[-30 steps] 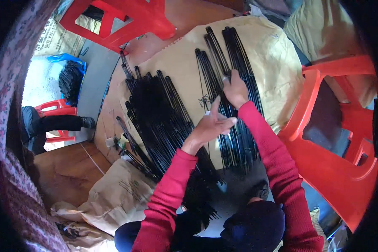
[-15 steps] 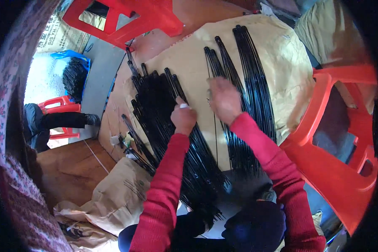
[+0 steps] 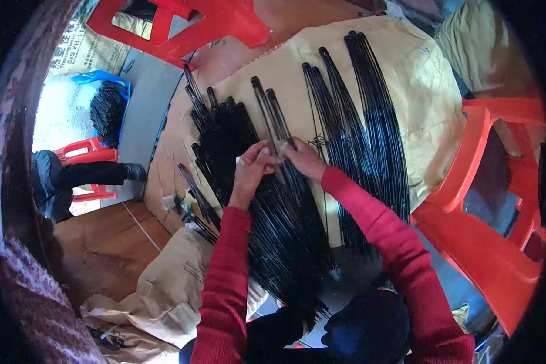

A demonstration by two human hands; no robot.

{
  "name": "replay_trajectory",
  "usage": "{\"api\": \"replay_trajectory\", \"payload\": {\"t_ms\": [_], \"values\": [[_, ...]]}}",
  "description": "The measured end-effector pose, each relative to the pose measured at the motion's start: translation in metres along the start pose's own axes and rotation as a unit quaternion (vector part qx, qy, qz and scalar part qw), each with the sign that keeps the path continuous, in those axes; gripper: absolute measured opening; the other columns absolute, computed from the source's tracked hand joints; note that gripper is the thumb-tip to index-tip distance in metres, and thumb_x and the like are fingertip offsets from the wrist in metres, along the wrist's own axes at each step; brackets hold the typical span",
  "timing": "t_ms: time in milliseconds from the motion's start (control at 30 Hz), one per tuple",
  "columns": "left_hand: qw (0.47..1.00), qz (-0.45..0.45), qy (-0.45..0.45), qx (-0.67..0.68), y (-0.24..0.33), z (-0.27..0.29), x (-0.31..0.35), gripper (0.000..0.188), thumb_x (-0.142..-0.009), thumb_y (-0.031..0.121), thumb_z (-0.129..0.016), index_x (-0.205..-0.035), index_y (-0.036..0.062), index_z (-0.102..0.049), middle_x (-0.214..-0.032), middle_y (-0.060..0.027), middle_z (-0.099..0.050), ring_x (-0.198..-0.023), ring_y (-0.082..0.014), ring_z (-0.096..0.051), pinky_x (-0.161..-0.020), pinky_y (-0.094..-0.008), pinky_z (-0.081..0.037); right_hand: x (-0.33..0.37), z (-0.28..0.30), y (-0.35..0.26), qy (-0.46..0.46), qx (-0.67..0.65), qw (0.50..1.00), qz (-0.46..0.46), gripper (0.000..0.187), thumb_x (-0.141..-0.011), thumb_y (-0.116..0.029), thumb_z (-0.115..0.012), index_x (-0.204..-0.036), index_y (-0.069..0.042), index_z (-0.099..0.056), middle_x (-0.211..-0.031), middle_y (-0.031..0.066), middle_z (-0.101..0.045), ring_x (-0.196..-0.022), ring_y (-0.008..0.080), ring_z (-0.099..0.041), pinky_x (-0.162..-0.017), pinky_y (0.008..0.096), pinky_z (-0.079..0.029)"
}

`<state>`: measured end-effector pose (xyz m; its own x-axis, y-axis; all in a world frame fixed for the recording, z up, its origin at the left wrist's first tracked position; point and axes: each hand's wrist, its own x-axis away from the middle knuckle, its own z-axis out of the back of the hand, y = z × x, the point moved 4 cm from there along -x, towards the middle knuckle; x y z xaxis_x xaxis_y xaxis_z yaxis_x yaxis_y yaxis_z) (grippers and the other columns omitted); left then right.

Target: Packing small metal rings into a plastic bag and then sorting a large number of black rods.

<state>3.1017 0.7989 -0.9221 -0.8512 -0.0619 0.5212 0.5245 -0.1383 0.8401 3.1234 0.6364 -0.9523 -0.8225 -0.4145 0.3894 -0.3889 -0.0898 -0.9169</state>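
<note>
Long, thin black strands with rounded looped ends lie in bundles on brown paper [image 3: 418, 121]. Between my hands a slim black bundle [image 3: 267, 115] stands slightly apart from the big left pile [image 3: 285, 224]. My left hand [image 3: 249, 176], with a white band on one finger, is closed at the bundle's left side. From the right, my right hand [image 3: 306, 161] has its fingers curled round the same strands. Just beyond it lie more black bundles [image 3: 376, 133] and a small tangle of dark thread [image 3: 317, 141]. Motion blurs the fingertips where the hands meet.
Red plastic stools stand at the right [image 3: 467, 236] and far left [image 3: 194, 30]. A crumpled paper sack [image 3: 170, 279] lies near left. At the left, another person's leg [image 3: 91, 174] and a blue-lined bundle of black strands [image 3: 107, 112] show.
My right hand has come left and slightly down onto the slim bundle, from above the gap between piles. My left hand has shifted a little left. The slim bundle now sits apart from the left pile.
</note>
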Motion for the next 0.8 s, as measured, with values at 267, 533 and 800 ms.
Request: {"api": "replay_trajectory", "payload": {"t_ms": [267,533,800], "values": [[0.776,-0.324,-0.008,-0.540,-0.007,-0.042,0.032,0.026,-0.071,0.014,-0.071,-0.097,0.0126,-0.067,-0.097,-0.0088,-0.062,-0.084,-0.0308,-0.058,-0.075,-0.0389,-0.050,0.043,0.060,0.010,0.246,-0.170,0.952,0.071,0.039,-0.101,-0.039,-0.044,-0.104,-0.003,-0.060,-0.089,0.0039,-0.060,-0.083,0.0120,-0.054,-0.077,0.0282,-0.044],[0.709,-0.372,0.024,-0.599,-0.021,-0.047,0.048,0.028,-0.063,0.008,-0.070,-0.089,0.0082,-0.061,-0.097,-0.0092,-0.055,-0.091,-0.0322,-0.053,-0.076,-0.0421,-0.049,0.071,0.128,-0.105,0.200,-0.254,0.946,-0.014,0.036,-0.101,-0.037,-0.043,-0.089,-0.006,-0.057,-0.074,0.0042,-0.059,-0.064,0.0124,-0.055,-0.056,0.0286,-0.047],[0.756,-0.322,0.221,-0.526,0.017,-0.049,0.059,0.051,-0.066,0.010,-0.072,-0.113,0.0038,-0.052,-0.127,-0.0248,-0.047,-0.107,-0.0462,-0.050,-0.086,-0.0463,-0.049,0.052,0.131,-0.035,0.400,0.437,0.806,-0.001,0.036,-0.088,-0.039,-0.061,-0.091,-0.003,-0.055,-0.084,0.0208,-0.062,-0.081,0.0366,-0.063,-0.062,0.0485,-0.051]]}}
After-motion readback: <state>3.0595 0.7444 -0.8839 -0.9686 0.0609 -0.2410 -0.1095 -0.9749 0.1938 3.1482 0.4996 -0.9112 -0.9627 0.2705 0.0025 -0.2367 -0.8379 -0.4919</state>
